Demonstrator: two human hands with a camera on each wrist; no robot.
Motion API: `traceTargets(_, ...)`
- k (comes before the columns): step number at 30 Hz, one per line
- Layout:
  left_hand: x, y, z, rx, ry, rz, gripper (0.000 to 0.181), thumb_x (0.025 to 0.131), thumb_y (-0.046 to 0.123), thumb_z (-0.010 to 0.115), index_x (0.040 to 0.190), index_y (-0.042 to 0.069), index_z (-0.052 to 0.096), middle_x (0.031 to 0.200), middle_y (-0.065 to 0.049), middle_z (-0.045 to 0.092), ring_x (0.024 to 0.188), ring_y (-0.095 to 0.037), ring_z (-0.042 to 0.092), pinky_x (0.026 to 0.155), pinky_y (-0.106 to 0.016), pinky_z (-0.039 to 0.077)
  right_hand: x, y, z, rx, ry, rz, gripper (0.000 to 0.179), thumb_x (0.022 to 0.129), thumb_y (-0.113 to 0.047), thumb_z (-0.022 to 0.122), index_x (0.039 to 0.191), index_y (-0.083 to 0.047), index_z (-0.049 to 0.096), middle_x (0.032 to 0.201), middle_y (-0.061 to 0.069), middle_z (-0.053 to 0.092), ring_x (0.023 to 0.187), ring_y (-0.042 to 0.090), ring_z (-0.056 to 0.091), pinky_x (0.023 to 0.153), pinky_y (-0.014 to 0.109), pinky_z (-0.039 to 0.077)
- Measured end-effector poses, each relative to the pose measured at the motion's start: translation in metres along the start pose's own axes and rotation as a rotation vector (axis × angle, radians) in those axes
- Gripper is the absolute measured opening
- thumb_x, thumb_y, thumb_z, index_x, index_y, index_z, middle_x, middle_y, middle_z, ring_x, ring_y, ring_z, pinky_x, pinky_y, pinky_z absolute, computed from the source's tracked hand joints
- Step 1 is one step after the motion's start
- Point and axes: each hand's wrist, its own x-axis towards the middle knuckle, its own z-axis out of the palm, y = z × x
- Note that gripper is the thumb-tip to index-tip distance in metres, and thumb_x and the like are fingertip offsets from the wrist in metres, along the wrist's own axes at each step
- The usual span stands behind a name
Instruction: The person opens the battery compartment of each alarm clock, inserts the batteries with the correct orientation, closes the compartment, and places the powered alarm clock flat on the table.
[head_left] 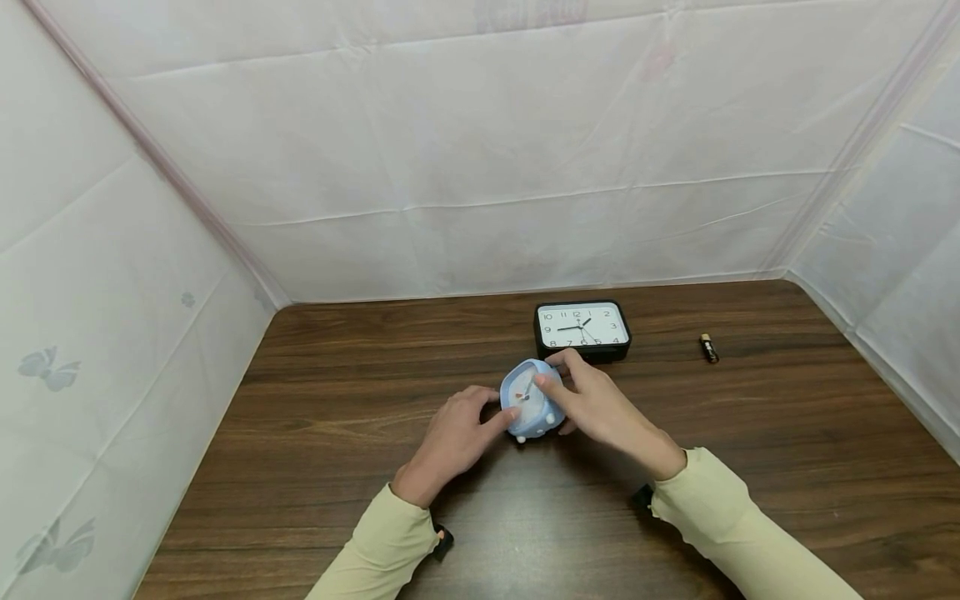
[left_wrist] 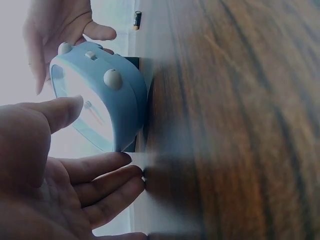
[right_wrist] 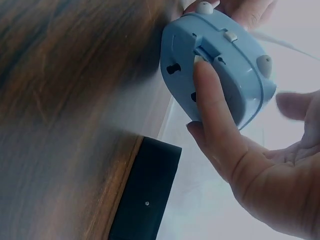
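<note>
A light blue alarm clock (head_left: 533,423) sits tilted between both hands, its face upward and its white knobs toward me. My left hand (head_left: 459,429) holds its left side, thumb over the face and index finger at the rim, the other fingers extended low by the tabletop. From the right, my right hand (head_left: 600,406) reaches around it; the index finger (right_wrist: 210,95) presses at a recess in the back of the clock (right_wrist: 182,55). In the right wrist view that hand's thumb (right_wrist: 295,105) stands apart from the casing.
Just behind the hands lies a black rectangular clock (head_left: 582,329) with a white dial. A small black battery (head_left: 708,348) with a gold end lies farther right on the dark wooden table (head_left: 337,358). Pale cloth walls (head_left: 450,167) enclose the back and sides.
</note>
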Motion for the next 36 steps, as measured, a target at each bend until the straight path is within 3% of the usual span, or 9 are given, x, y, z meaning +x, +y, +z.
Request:
traceTargets(6, -0.0006, -0.0004, -0.0014, 0.009, -0.008, -0.009, 0.048, 0.105, 0.041, 0.067, 0.128, -0.001, 0.072, 0.136, -0.016, 0.067, 0.128, -0.037, 0.063, 0.104, -0.055, 0.050, 0.0007, 0.0004, 0.0014, -0.019, 0.004, 0.030, 0.048, 0.108, -0.026, 0.065, 0.144, 0.001, 0.049, 0.108, 0.016, 0.069, 0.071, 0.020, 0.071, 0.063, 0.041, 0.063)
traceTargets(11, -0.0003, -0.0013, -0.0032, 0.028, -0.006, 0.019, 0.039, 0.105, 0.039, 0.066, 0.111, 0.002, 0.080, 0.132, -0.019, 0.070, 0.125, -0.036, 0.066, 0.103, -0.054, 0.052, 0.0003, 0.0026, 0.0007, -0.015, 0.002, 0.067, 0.041, 0.109, -0.025, 0.063, 0.137, 0.001, 0.047, 0.109, 0.019, 0.070, 0.068, 0.024, 0.073, 0.064, 0.041, 0.062)
traceTargets(14, 0.0003, -0.0015, -0.0033, 0.035, -0.011, 0.023, 0.037, 0.105, 0.038, 0.066, 0.105, 0.004, 0.081, 0.131, -0.019, 0.070, 0.124, -0.035, 0.067, 0.102, -0.053, 0.052, -0.0009, 0.0021, 0.0001, -0.079, -0.002, 0.086, 0.034, 0.110, -0.024, 0.061, 0.132, 0.000, 0.048, 0.100, 0.016, 0.070, 0.064, 0.024, 0.072, 0.061, 0.039, 0.060)
traceTargets(19, -0.0005, -0.0010, -0.0043, 0.042, -0.021, 0.016, 0.040, 0.104, 0.039, 0.068, 0.108, 0.002, 0.081, 0.132, -0.019, 0.070, 0.124, -0.036, 0.066, 0.103, -0.053, 0.052, -0.0022, 0.0014, 0.0000, -0.225, -0.008, 0.059, 0.023, 0.110, -0.020, 0.061, 0.125, -0.003, 0.055, 0.094, 0.011, 0.069, 0.061, 0.018, 0.065, 0.056, 0.036, 0.055)
traceTargets(25, -0.0012, -0.0020, -0.0064, 0.039, -0.025, 0.009, 0.042, 0.103, 0.041, 0.070, 0.109, 0.001, 0.080, 0.133, -0.020, 0.069, 0.124, -0.036, 0.066, 0.102, -0.053, 0.053, -0.0002, 0.0019, -0.0004, -0.352, 0.017, -0.005, 0.019, 0.107, -0.021, 0.066, 0.118, -0.006, 0.061, 0.098, 0.007, 0.070, 0.070, 0.015, 0.058, 0.064, 0.035, 0.049)
traceTargets(30, -0.0003, -0.0018, -0.0072, 0.049, -0.027, 0.003, 0.047, 0.102, 0.043, 0.071, 0.114, -0.002, 0.078, 0.133, -0.020, 0.069, 0.124, -0.037, 0.066, 0.102, -0.053, 0.052, -0.0005, 0.0011, -0.0015, -0.410, -0.014, 0.021, 0.020, 0.107, -0.020, 0.066, 0.116, -0.003, 0.058, 0.081, 0.003, 0.060, 0.064, 0.017, 0.051, 0.059, 0.034, 0.043)
traceTargets(36, 0.0012, -0.0030, -0.0085, 0.073, -0.036, 0.003, 0.055, 0.100, 0.047, 0.072, 0.120, -0.005, 0.076, 0.133, -0.021, 0.069, 0.125, -0.038, 0.065, 0.103, -0.052, 0.053, -0.0003, 0.0029, -0.0002, -0.460, -0.051, 0.046, 0.022, 0.107, -0.020, 0.068, 0.113, -0.002, 0.058, 0.081, 0.003, 0.056, 0.064, 0.017, 0.050, 0.058, 0.033, 0.043)
